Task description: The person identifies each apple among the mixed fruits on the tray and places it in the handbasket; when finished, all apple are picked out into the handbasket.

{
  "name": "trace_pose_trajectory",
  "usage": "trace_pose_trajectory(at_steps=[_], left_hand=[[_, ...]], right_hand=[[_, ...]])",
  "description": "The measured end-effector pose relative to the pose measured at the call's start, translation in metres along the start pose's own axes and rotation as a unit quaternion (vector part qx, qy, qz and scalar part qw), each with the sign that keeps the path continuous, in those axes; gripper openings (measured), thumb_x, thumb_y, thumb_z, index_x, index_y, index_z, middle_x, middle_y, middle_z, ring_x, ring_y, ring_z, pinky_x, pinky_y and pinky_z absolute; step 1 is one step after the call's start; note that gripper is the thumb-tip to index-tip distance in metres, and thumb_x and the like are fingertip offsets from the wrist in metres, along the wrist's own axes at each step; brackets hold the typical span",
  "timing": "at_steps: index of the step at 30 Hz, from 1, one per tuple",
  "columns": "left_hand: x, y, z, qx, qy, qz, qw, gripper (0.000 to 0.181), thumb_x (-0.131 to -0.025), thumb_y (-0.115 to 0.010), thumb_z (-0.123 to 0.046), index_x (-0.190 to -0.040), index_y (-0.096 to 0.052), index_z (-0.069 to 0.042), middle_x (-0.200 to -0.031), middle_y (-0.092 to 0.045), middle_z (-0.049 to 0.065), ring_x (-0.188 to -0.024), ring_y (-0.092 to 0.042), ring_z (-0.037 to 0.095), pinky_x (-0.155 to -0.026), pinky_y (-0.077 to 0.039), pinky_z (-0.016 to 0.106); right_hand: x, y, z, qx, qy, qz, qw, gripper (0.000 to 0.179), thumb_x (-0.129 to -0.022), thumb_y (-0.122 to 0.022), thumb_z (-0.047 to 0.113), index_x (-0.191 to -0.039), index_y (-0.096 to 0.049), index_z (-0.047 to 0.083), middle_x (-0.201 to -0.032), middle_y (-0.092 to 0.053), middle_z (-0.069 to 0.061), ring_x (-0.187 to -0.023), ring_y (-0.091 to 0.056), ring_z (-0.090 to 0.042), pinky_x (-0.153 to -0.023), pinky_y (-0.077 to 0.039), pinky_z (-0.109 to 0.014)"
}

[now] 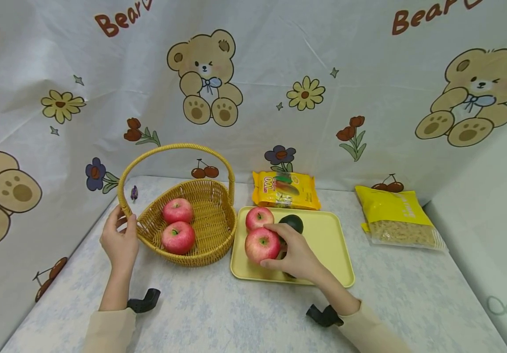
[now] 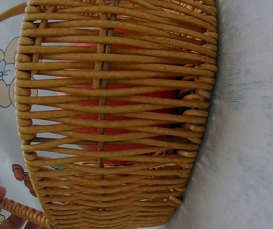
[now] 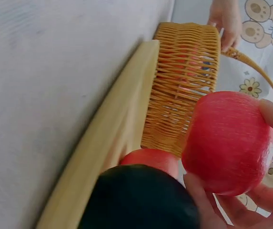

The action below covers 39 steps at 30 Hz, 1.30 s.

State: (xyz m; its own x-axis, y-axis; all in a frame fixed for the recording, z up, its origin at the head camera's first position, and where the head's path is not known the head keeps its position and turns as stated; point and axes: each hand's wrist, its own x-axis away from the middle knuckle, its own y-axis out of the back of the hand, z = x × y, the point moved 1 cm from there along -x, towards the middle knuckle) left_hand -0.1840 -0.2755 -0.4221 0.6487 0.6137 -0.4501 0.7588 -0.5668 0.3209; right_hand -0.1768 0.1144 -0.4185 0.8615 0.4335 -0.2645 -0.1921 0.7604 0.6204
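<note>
My left hand (image 1: 121, 239) grips the lower end of the arched handle of a wicker basket (image 1: 211, 215), at its left rim. Two red apples (image 1: 178, 237) lie in the basket's left half and show through the weave in the left wrist view. With thumb and fingers my right hand (image 1: 295, 253) holds another red apple (image 3: 229, 143), raised over the pale yellow tray (image 1: 328, 245). On the tray is one more apple (image 1: 259, 218). Beside it sits a dark green, smooth, avocado-like fruit (image 1: 292, 223); another dark thing is mostly hidden under my right hand.
Behind the tray lies a yellow packet (image 1: 285, 190) with a mango picture. To the right is a yellow, partly see-through bag (image 1: 398, 218) of tan food pieces. A small purple item (image 1: 134, 192) lies behind the basket's left side. A bear-print cloth (image 1: 253, 137) hangs at the back.
</note>
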Motion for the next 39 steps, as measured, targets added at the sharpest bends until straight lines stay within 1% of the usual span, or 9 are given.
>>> trace_pose_trajectory(at_steps=[6, 14, 19, 23, 27, 30, 35, 37, 39], left_hand=[[0.000, 0.000, -0.002, 0.000, 0.001, 0.001, 1.0000, 0.038, -0.096, -0.057, -0.011, -0.133, -0.059, -0.005, -0.121, -0.066, 0.017, -0.090, -0.045, -0.015, -0.073, -0.037, 0.003], [0.000, 0.000, -0.002, 0.002, -0.001, 0.003, 1.0000, 0.037, -0.096, -0.057, -0.011, -0.133, -0.059, -0.005, -0.121, -0.066, 0.017, -0.090, -0.045, -0.016, -0.073, -0.037, 0.004], [0.000, 0.001, -0.002, 0.000, -0.001, 0.003, 1.0000, 0.037, -0.096, -0.057, -0.010, -0.133, -0.059, -0.004, -0.121, -0.066, 0.018, -0.090, -0.044, -0.016, -0.073, -0.037, 0.004], [0.001, 0.001, -0.002, 0.000, 0.003, 0.004, 1.0000, 0.038, -0.096, -0.056, -0.011, -0.133, -0.059, -0.004, -0.122, -0.065, 0.017, -0.090, -0.044, -0.016, -0.073, -0.037, 0.004], [0.001, 0.001, -0.002, -0.001, 0.005, 0.004, 1.0000, 0.038, -0.096, -0.057, -0.011, -0.133, -0.059, -0.005, -0.122, -0.065, 0.017, -0.091, -0.045, -0.015, -0.073, -0.037, 0.004], [0.001, 0.001, -0.002, -0.002, 0.007, 0.004, 1.0000, 0.038, -0.096, -0.057, -0.012, -0.133, -0.059, -0.005, -0.122, -0.065, 0.016, -0.091, -0.045, -0.014, -0.073, -0.037, 0.004], [0.001, 0.000, 0.000, -0.001, 0.004, 0.004, 1.0000, 0.037, -0.096, -0.057, -0.012, -0.133, -0.059, -0.005, -0.122, -0.066, 0.016, -0.091, -0.044, -0.015, -0.073, -0.037, 0.004], [0.000, 0.000, 0.000, -0.002, 0.001, 0.003, 1.0000, 0.037, -0.096, -0.057, -0.012, -0.133, -0.059, -0.005, -0.122, -0.066, 0.017, -0.091, -0.044, -0.016, -0.073, -0.037, 0.005], [0.000, 0.000, 0.000, -0.004, 0.000, 0.002, 1.0000, 0.037, -0.096, -0.057, -0.012, -0.133, -0.059, -0.005, -0.122, -0.066, 0.017, -0.090, -0.044, -0.017, -0.073, -0.037, 0.005]], right_hand=[[-0.001, 0.003, 0.008, -0.072, -0.015, -0.013, 0.9972, 0.075, -0.072, -0.086, 0.020, -0.138, -0.052, 0.009, -0.126, -0.054, -0.010, -0.108, -0.058, -0.026, -0.075, -0.059, -0.028], [-0.013, 0.004, 0.024, -0.059, 0.006, -0.040, 0.9974, 0.076, -0.073, -0.086, 0.022, -0.141, -0.052, 0.014, -0.132, -0.054, -0.008, -0.108, -0.056, -0.023, -0.074, -0.058, -0.030], [-0.025, 0.000, 0.037, -0.065, 0.005, -0.061, 0.9960, 0.075, -0.072, -0.086, 0.023, -0.139, -0.054, 0.014, -0.131, -0.056, -0.007, -0.103, -0.055, -0.021, -0.073, -0.058, -0.032], [-0.037, -0.006, 0.047, -0.093, -0.002, -0.070, 0.9932, 0.075, -0.073, -0.086, 0.020, -0.139, -0.053, 0.012, -0.130, -0.056, -0.009, -0.103, -0.058, -0.024, -0.075, -0.059, -0.030], [-0.051, -0.014, 0.057, -0.125, -0.014, -0.069, 0.9896, 0.077, -0.074, -0.086, 0.017, -0.142, -0.050, 0.012, -0.129, -0.054, -0.010, -0.098, -0.063, -0.026, -0.076, -0.060, -0.036], [-0.062, -0.022, 0.061, -0.113, -0.018, -0.075, 0.9906, 0.076, -0.074, -0.085, 0.019, -0.142, -0.050, 0.011, -0.129, -0.054, -0.010, -0.092, -0.063, -0.025, -0.075, -0.060, -0.036], [-0.080, -0.040, 0.062, -0.093, -0.022, -0.081, 0.9922, 0.077, -0.076, -0.084, 0.024, -0.143, -0.048, 0.010, -0.133, -0.052, -0.010, -0.106, -0.058, -0.023, -0.079, -0.059, -0.031], [-0.087, -0.047, 0.060, -0.083, -0.026, -0.082, 0.9928, 0.077, -0.077, -0.083, 0.026, -0.143, -0.048, 0.010, -0.134, -0.051, -0.010, -0.115, -0.054, -0.023, -0.086, -0.057, -0.033], [-0.094, -0.055, 0.058, -0.064, -0.029, -0.086, 0.9938, 0.077, -0.077, -0.083, 0.029, -0.143, -0.049, 0.010, -0.134, -0.052, -0.011, -0.118, -0.052, -0.025, -0.093, -0.054, -0.038]])
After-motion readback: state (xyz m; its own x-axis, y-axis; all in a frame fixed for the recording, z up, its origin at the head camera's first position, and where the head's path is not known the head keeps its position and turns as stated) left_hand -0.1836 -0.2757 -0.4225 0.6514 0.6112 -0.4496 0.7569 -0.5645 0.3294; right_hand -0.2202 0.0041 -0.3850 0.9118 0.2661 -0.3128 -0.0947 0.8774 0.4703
